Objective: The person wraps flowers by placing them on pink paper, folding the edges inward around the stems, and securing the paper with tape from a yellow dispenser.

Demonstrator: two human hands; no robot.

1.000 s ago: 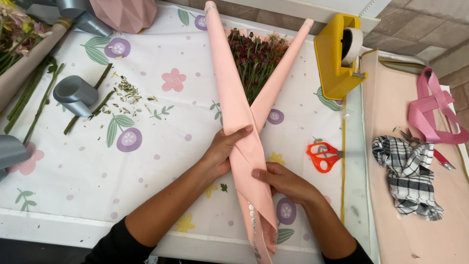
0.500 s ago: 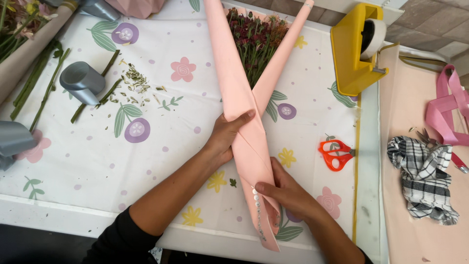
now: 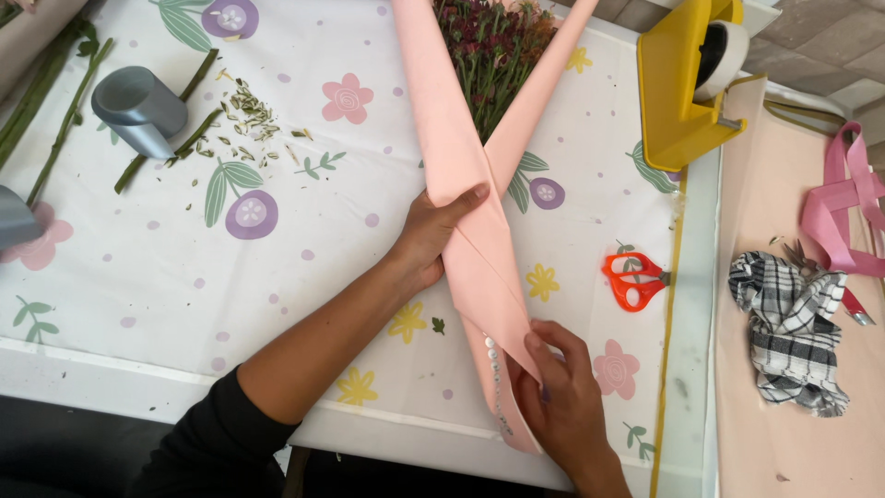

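My left hand [image 3: 431, 231] presses flat on the pink paper [image 3: 479, 249] where its two long flaps cross, fingers spread a little and the thumb lying over the fold, so it pins rather than grips. My right hand [image 3: 562, 397] is lower down, near the table edge, fingers curled and pinching the narrow bottom end of the same paper. The paper lies in the middle of the floral cloth [image 3: 277, 267], wrapped as a cone around a bunch of dark red flowers [image 3: 489, 46] whose heads poke out at the top between the flaps. A row of small pale beads [image 3: 495, 378] runs along the lower left edge of the wrap. Orange scissors [image 3: 631, 279] lie just right of the wrap, and a yellow tape dispenser [image 3: 682, 101] stands above them. Further right sit a checked cloth [image 3: 784, 332] and pink ribbon [image 3: 843, 212]. To my left lie a grey ribbon roll [image 3: 138, 111] and cut green stems [image 3: 55, 111].
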